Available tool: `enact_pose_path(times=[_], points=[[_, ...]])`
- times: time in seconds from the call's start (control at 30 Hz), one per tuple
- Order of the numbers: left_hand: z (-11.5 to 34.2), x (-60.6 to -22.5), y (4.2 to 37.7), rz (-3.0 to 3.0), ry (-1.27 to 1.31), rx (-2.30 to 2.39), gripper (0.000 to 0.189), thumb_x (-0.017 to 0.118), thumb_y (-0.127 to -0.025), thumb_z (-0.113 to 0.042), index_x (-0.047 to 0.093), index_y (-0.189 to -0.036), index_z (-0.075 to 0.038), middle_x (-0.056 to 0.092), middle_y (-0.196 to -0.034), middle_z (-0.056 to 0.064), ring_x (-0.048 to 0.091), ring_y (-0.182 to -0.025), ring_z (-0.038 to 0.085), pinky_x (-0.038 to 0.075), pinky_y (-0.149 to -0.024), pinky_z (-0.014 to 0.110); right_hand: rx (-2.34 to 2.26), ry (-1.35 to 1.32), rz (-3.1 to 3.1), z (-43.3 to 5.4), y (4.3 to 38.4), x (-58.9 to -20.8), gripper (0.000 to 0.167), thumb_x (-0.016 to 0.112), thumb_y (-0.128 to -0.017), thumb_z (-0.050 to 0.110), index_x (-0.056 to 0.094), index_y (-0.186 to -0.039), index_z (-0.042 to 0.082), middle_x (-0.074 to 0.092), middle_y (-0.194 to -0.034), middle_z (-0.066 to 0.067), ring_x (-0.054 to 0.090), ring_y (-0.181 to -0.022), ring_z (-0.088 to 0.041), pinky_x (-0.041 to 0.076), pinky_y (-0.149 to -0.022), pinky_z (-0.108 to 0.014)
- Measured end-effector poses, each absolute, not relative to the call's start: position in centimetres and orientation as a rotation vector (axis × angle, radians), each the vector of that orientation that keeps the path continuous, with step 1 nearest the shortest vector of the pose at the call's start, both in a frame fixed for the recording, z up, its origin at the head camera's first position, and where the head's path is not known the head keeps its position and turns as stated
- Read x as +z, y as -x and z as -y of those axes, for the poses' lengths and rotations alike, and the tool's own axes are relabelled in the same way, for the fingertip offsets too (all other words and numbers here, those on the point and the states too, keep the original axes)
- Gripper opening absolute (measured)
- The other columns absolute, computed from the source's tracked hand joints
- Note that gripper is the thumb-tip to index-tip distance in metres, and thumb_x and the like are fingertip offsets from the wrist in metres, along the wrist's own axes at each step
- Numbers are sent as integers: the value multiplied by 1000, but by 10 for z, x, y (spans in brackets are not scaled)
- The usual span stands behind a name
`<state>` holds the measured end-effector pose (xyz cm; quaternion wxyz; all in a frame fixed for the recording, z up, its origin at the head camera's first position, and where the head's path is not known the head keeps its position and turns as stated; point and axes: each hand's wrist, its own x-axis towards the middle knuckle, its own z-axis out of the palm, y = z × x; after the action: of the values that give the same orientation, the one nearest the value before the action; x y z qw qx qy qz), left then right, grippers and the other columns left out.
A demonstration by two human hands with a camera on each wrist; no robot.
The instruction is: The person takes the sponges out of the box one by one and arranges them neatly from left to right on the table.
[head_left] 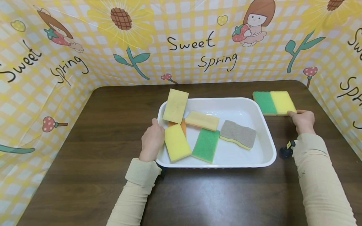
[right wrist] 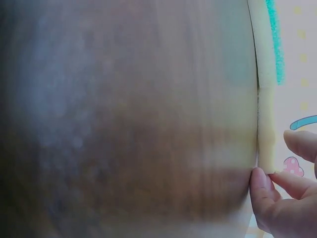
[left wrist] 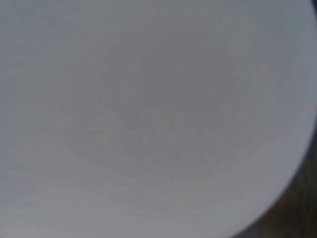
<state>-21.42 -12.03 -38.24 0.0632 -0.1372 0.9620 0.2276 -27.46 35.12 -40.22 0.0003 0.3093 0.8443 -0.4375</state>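
Note:
At the left end of the white tray [head_left: 267, 153], my left hand [head_left: 152, 141] grips the rim, its fingertips partly hidden. A yellow sponge [head_left: 177, 142] lies in the tray beside that hand, and a pale yellow one [head_left: 176, 106] leans over the back left corner. My right hand [head_left: 303, 121] touches the right end of a bright yellow sponge [head_left: 283, 102] on the table, its fingertips [right wrist: 260, 181] against the edge. That sponge lies edge to edge with a green one [head_left: 264, 103]. The left wrist view is filled by a blurred white surface.
Also in the tray are a pale sponge with an orange underside [head_left: 202, 120], a green sponge [head_left: 206, 145], a wavy grey sponge [head_left: 238, 133] and a partly covered orange piece [head_left: 183, 127]. Patterned yellow cloth [head_left: 192, 69] surrounds the back and sides of the brown table [head_left: 113, 125].

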Motion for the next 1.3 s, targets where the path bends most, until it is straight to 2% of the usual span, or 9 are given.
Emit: enact_pose_path(times=[0.37,0.5,0.57,0.67,0.8,0.93,1.07,1.23,1.3], points=[[119,-382,216,-2879,407,673,30,31,-100,-19,36,-123,0,61,-86,20,61,-73,29,44,-56,36,-1382,-976,-2647,-353,272,-402,63,50,-92,31,40,-140,-8,46,-115,-15,42,-87,-13,37,-71,-17],[119,-382,215,-2894,402,681,30,31,-99,-19,37,-121,0,61,-88,21,62,-75,30,44,-57,38,-1457,-1033,-2617,-353,270,-400,64,49,-92,32,37,-143,-4,44,-121,-15,45,-107,-22,41,-93,-24],[119,-382,215,-2900,401,686,30,32,-99,-19,37,-121,1,62,-88,21,62,-75,31,45,-58,39,-1504,-1074,-2589,-353,270,-398,64,49,-92,32,35,-144,-2,43,-122,-12,41,-121,-25,38,-104,-29],[119,-381,214,-2902,398,689,30,32,-100,-19,37,-121,1,62,-88,22,62,-75,31,45,-58,40,-1558,-1112,-2551,-351,270,-392,65,48,-92,32,32,-147,0,37,-139,-15,30,-136,-27,29,-113,-33],[119,-380,214,-2903,397,689,31,32,-100,-20,37,-122,1,62,-88,21,62,-74,31,44,-57,39,-1581,-1085,-2534,-350,270,-382,67,46,-93,34,27,-149,3,22,-154,-14,25,-140,-26,27,-115,-35],[119,-380,214,-2899,400,687,31,32,-100,-20,36,-123,1,62,-88,21,62,-75,31,45,-58,38,-1573,-990,-2566,-348,269,-373,69,45,-94,37,24,-150,3,25,-153,-15,29,-138,-27,30,-113,-37],[120,-381,214,-2890,402,688,32,32,-100,-19,36,-124,1,61,-88,21,62,-75,30,45,-58,38,-1537,-876,-2613,-343,265,-364,72,44,-94,43,23,-150,4,28,-152,-17,39,-126,-24,34,-108,-39],[121,-382,214,-2896,398,684,31,32,-100,-19,36,-123,1,61,-86,20,60,-73,29,44,-57,37,-1466,-736,-2659,-333,255,-351,73,42,-94,48,24,-150,5,29,-152,-20,40,-120,-25,37,-103,-45],[121,-382,214,-2901,397,683,31,32,-100,-19,37,-123,1,61,-86,20,60,-72,29,43,-57,37,-1430,-672,-2682,-327,250,-346,73,41,-95,47,23,-150,3,27,-152,-23,37,-126,-32,36,-103,-49]])
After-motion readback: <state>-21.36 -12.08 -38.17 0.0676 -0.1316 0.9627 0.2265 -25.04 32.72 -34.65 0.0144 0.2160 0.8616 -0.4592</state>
